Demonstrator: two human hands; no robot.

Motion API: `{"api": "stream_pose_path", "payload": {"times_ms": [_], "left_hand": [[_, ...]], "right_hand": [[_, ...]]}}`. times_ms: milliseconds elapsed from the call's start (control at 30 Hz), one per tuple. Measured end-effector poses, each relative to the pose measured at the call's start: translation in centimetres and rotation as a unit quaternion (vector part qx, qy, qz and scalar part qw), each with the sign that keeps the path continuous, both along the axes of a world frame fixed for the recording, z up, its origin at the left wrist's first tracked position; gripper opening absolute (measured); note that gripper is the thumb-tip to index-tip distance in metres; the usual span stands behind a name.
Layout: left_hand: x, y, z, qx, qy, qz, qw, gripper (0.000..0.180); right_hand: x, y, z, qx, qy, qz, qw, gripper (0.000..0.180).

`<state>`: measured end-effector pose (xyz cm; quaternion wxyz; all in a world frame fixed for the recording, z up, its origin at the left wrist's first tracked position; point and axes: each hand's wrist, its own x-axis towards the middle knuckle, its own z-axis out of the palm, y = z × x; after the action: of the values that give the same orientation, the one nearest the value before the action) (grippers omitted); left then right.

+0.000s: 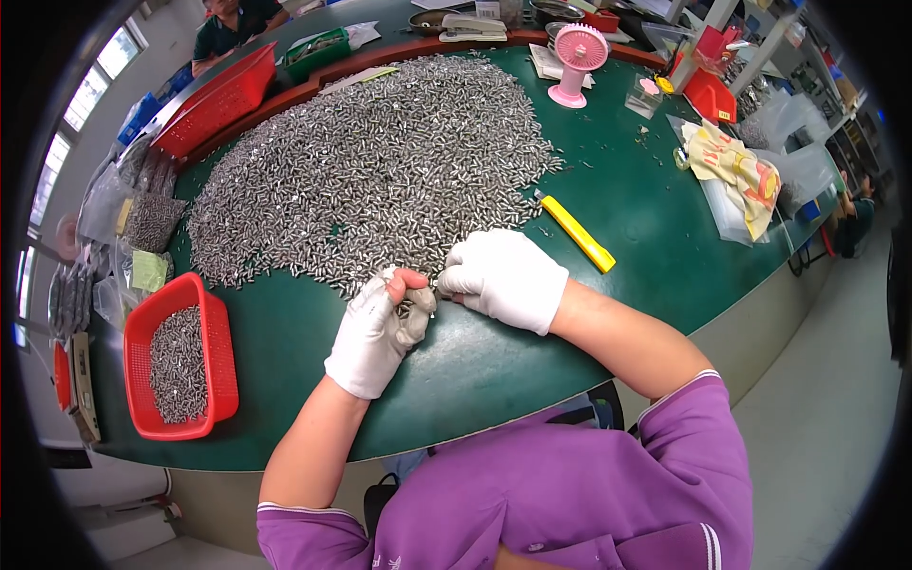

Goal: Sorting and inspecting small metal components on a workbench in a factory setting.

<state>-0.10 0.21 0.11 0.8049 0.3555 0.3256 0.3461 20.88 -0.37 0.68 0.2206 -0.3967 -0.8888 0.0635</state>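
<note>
A wide pile of small, shiny metal pins (380, 152) covers the middle of the green table. At its near edge my left hand (375, 328), in a white glove with bare fingertips showing, has its fingers curled in; what lies in them is too small to tell. Close beside it, my right hand (508, 280), also gloved in white, reaches palm down to the edge of the pile. Its fingers are bent and pressed together, and their tips are partly hidden. A yellow box cutter (577, 234) lies just beyond my right hand.
At the left stands a red plastic basket (228, 366) partly filled with pins. A pink fan (574, 65) and a small clear box (643, 98) stand at the far right, near a printed cloth (731, 176). Bagged parts (152, 218) line the left edge. Another person (233, 28) sits across the table.
</note>
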Motion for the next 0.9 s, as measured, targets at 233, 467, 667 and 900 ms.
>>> {"api": "stream_pose_path", "payload": {"times_ms": [233,467,667,900], "left_hand": [[-0.21,0.16,-0.42,0.006,-0.020,-0.016,1.000,0.026],[-0.11,0.14,-0.20,-0.005,-0.022,-0.002,1.000,0.025],[-0.28,0.35,-0.39,-0.002,-0.041,-0.017,0.999,0.024],[-0.26,0.28,-0.36,-0.002,-0.037,-0.013,0.999,0.025]], "right_hand": [[-0.02,-0.18,0.24,-0.015,-0.004,-0.005,1.000,0.005],[-0.11,-0.35,0.43,-0.022,-0.028,0.016,0.999,0.006],[0.21,-0.45,0.81,-0.052,-0.044,-0.025,0.997,0.011],[-0.46,-0.31,0.25,-0.038,-0.010,-0.015,0.999,0.011]]}}
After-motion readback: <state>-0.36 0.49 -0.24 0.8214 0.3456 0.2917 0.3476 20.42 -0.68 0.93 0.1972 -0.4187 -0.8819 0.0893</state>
